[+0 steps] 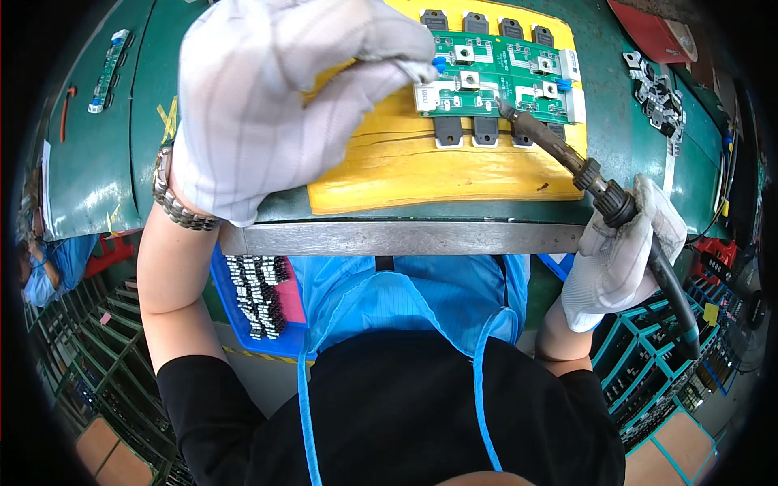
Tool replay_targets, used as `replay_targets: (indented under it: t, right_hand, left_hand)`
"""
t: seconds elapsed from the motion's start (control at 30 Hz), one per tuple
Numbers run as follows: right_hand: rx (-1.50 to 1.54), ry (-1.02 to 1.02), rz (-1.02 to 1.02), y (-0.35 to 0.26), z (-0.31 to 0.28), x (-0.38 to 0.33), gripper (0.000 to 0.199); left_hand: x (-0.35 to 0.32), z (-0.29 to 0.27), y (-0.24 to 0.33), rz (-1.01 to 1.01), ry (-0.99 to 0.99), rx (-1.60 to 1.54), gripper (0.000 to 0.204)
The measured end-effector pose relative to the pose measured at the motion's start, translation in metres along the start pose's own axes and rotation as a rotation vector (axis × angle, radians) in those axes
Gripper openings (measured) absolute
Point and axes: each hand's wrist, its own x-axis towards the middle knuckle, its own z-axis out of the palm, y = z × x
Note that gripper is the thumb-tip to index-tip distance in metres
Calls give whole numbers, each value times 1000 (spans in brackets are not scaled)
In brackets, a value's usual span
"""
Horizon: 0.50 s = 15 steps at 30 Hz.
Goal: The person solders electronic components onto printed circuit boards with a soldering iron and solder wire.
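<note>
1. Left hand [279,105]: white fabric glove with faint thin stripes
2. Left wrist: metal link watch band [172,202]
3. Right hand [620,259]: white fabric glove, worn and greyed
4. Black short-sleeved top [389,413], forearms bare
5. Light blue apron [405,296] with thin blue straps across the chest

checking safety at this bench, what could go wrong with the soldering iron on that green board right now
The soldering iron tip rests on the green circuit board close to the gloved left hand, whose fingertips pinch something at the board; a slip could burn the glove. The board sits on a yellow pad, which the hot tip might scorch. The iron's cable hangs off the bench edge and could snag.
</note>
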Motion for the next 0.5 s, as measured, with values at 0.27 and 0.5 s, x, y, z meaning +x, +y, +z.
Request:
replay_targets:
  t: [0.27,0.5]
  right_hand:
    - [4,-5,-1,0,0,1,22]
    - [82,26,2,2,4,1,26]
  left_hand:
    - [1,-16,-3,137,-116,-61,25]
    - [0,0,8,338,-236,-123,25]
